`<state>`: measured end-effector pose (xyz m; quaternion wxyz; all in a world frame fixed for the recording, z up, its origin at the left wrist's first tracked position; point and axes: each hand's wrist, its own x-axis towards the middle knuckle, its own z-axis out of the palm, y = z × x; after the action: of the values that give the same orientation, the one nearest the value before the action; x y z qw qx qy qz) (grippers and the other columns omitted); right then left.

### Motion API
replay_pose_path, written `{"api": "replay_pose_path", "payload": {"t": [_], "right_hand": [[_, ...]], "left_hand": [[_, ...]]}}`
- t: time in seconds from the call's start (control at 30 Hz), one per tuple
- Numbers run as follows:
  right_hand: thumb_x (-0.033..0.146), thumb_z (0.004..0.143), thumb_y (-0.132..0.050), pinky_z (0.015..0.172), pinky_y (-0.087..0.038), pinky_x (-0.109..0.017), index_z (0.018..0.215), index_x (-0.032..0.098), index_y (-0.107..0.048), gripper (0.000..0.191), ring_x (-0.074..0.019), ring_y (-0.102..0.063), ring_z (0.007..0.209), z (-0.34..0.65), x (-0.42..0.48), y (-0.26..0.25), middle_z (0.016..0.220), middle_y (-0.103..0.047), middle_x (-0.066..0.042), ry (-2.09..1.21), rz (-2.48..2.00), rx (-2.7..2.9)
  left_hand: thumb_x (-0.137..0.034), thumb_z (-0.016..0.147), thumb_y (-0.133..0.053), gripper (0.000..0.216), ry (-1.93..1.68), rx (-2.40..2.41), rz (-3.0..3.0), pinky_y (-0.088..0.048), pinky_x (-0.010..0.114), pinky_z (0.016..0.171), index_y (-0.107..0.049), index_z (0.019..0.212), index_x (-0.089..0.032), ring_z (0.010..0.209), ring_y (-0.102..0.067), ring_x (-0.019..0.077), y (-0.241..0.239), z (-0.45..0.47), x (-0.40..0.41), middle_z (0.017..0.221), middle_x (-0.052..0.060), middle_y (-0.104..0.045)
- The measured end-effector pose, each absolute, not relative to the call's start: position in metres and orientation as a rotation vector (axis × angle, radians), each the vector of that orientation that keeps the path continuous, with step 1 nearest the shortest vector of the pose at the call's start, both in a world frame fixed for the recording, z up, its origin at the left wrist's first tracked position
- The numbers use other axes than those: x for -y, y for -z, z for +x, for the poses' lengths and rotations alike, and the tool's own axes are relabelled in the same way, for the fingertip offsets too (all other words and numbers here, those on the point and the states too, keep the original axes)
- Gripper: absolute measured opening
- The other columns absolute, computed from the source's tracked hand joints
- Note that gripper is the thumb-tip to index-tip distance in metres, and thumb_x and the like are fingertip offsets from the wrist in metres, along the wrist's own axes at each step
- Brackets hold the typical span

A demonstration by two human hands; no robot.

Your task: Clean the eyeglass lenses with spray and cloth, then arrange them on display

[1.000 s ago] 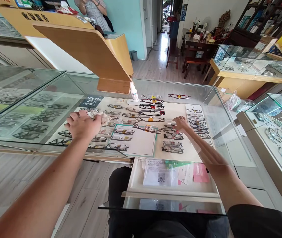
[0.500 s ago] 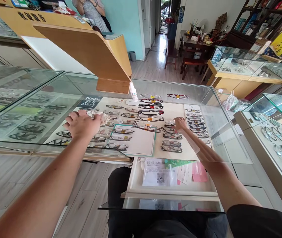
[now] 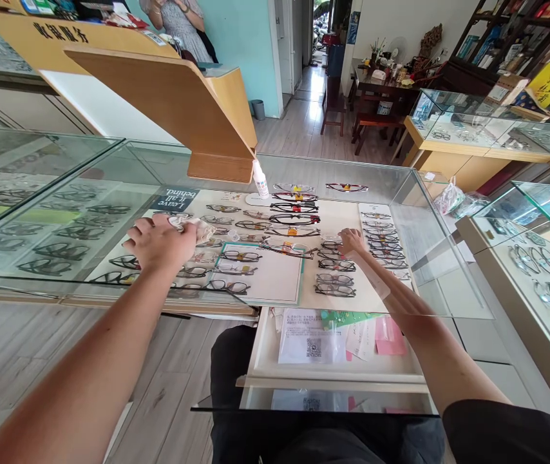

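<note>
My left hand (image 3: pixel 161 243) is closed around a crumpled whitish cloth (image 3: pixel 202 230), over the left part of the glass display case (image 3: pixel 376 171). Beneath it lie rows of eyeglasses (image 3: pixel 240 256). Further right, my right hand (image 3: pixel 351 243) has its fingers bent together, close above a column of eyeglasses (image 3: pixel 335 265). Whether it grips one of them or rests on the glass cannot be made out. A white spray bottle (image 3: pixel 260 179) stands upright beyond both hands, near the far edge of the case.
An open drawer (image 3: pixel 268 361) with papers is pulled out at my lap, with a glass edge below it. A tilted wooden panel (image 3: pixel 173 96) overhangs the case's far side. Another display case (image 3: pixel 521 258) stands right. A person (image 3: pixel 181 26) is behind the counter.
</note>
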<state>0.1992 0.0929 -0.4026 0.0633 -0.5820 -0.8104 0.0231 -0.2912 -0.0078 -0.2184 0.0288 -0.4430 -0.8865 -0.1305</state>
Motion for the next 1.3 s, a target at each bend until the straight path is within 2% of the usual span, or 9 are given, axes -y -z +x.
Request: {"api": "replay_pose_path", "payload": {"t": [0.3,0.67,0.73,0.83,0.9,0.97,1.07,1.17,1.3], "right_hand": [[0.022,0.096,-0.060,0.121,-0.040,-0.056,0.144,0.011,-0.067,0.050,-0.0399,-0.057,0.136,0.170,-0.060,0.376,0.146,-0.068,-0.023,-0.091,-1.670,2.354],[0.027,0.092,-0.073,0.112,-0.052,-0.050,0.133,0.023,-0.074,0.041,-0.0344,-0.063,0.132,0.106,0.073,0.316,0.141,-0.074,-0.012,-0.302,-1.207,2.576],[0.031,0.092,-0.076,0.099,-0.058,-0.043,0.131,0.025,-0.076,0.039,-0.0315,-0.070,0.122,0.109,0.107,0.290,0.137,-0.077,-0.011,-0.543,-1.146,2.710],[0.044,0.102,-0.067,0.084,-0.057,-0.036,0.124,0.024,-0.079,0.032,-0.0260,-0.076,0.106,0.117,0.147,0.229,0.122,-0.082,-0.008,-1.222,-0.812,2.919],[0.033,0.107,-0.056,0.083,-0.054,-0.032,0.114,0.023,-0.081,0.028,-0.0214,-0.076,0.101,0.124,0.156,0.183,0.117,-0.084,-0.005,-1.436,-0.605,2.923],[0.032,0.109,-0.055,0.085,-0.052,-0.032,0.110,0.022,-0.081,0.028,-0.0211,-0.076,0.102,0.130,0.146,0.144,0.115,-0.084,-0.005,-1.313,-0.687,2.872],[0.030,0.110,-0.053,0.092,-0.052,-0.035,0.113,0.021,-0.080,0.029,-0.0234,-0.074,0.106,0.141,0.096,0.115,0.121,-0.082,-0.008,-0.721,-1.121,2.749],[0.034,0.110,-0.056,0.110,-0.051,-0.043,0.125,0.018,-0.079,0.032,-0.0306,-0.067,0.128,0.153,0.026,0.122,0.137,-0.076,-0.013,-0.133,-1.557,2.609],[0.034,0.110,-0.053,0.124,-0.042,-0.058,0.145,0.006,-0.069,0.047,-0.0452,-0.040,0.157,0.166,-0.052,0.151,0.169,-0.052,-0.024,0.050,-1.760,2.496]], "left_hand": [[-0.063,0.097,-0.038,0.081,0.335,2.753,-1.365,-0.039,0.067,0.119,-0.054,0.149,-0.003,0.148,-0.044,0.0539,0.215,-0.290,0.007,0.160,0.037,-0.045],[-0.076,0.097,-0.032,0.089,0.348,2.729,-1.373,-0.039,0.067,0.117,-0.054,0.150,-0.008,0.149,-0.044,0.0549,0.216,-0.293,0.004,0.160,0.037,-0.046],[-0.077,0.097,-0.033,0.089,0.358,2.736,-1.370,-0.039,0.067,0.117,-0.054,0.150,-0.008,0.149,-0.044,0.0548,0.218,-0.294,0.003,0.161,0.037,-0.045],[-0.075,0.097,-0.037,0.089,0.352,2.745,-1.366,-0.040,0.066,0.118,-0.054,0.149,-0.005,0.149,-0.044,0.0543,0.219,-0.295,0.002,0.163,0.037,-0.044],[-0.073,0.097,-0.039,0.088,0.371,2.730,-1.370,-0.039,0.066,0.120,-0.054,0.148,-0.003,0.149,-0.044,0.0538,0.219,-0.294,0.003,0.163,0.037,-0.044],[-0.071,0.098,-0.040,0.087,0.395,2.719,-1.376,-0.037,0.066,0.121,-0.054,0.148,-0.002,0.150,-0.044,0.0532,0.217,-0.292,0.004,0.163,0.036,-0.044],[-0.068,0.099,-0.043,0.084,0.428,2.757,-1.371,-0.037,0.065,0.122,-0.054,0.148,-0.001,0.151,-0.043,0.0525,0.215,-0.288,0.008,0.162,0.037,-0.045],[-0.068,0.099,-0.044,0.088,0.520,2.741,-1.377,-0.033,0.065,0.126,-0.047,0.156,0.000,0.161,-0.032,0.0512,0.215,-0.287,0.009,0.169,0.038,-0.037],[-0.068,0.101,-0.038,0.095,0.513,2.760,-1.456,-0.023,0.064,0.133,-0.040,0.163,0.003,0.169,-0.022,0.0495,0.218,-0.292,0.006,0.178,0.037,-0.025]]}}
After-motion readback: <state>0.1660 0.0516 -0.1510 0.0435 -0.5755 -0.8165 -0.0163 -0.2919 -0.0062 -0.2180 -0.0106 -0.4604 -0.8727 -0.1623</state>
